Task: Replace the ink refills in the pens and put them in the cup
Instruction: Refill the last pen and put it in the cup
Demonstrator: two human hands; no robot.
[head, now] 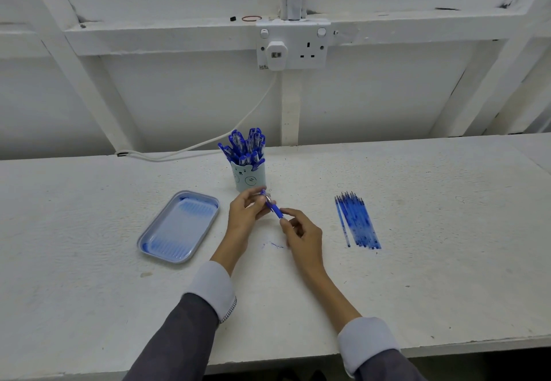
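Note:
A blue pen (275, 207) is held over the middle of the white table, slanting from upper left to lower right. My left hand (247, 210) grips its upper part with curled fingers. My right hand (301, 234) pinches its lower blue end between thumb and fingertips. Just behind the hands stands a pale blue bear-face cup (249, 178) packed with several blue pens (246, 146). Several blue ink refills (356, 221) lie in a bundle on the table to the right of my right hand.
A grey tray (179, 227) with a blue-tinted bottom lies to the left of my left hand, nothing in it. Blue ink marks (272, 245) stain the table below the hands. A wall socket with plug (292, 45) and its white cable (208, 142) are behind the cup.

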